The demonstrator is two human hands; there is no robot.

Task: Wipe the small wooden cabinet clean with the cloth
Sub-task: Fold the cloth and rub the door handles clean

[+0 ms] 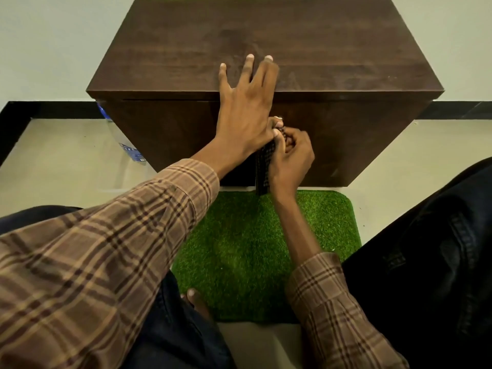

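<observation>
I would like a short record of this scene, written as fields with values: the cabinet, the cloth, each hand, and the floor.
cabinet: dark wooden cabinet, standing against the wall
cloth: dark checked cloth, hanging in front of the cabinet's front face
left hand: left hand flat on the cabinet top, fingers spread
right hand: right hand grips the cloth
floor: green grass mat before the cabinet
</observation>
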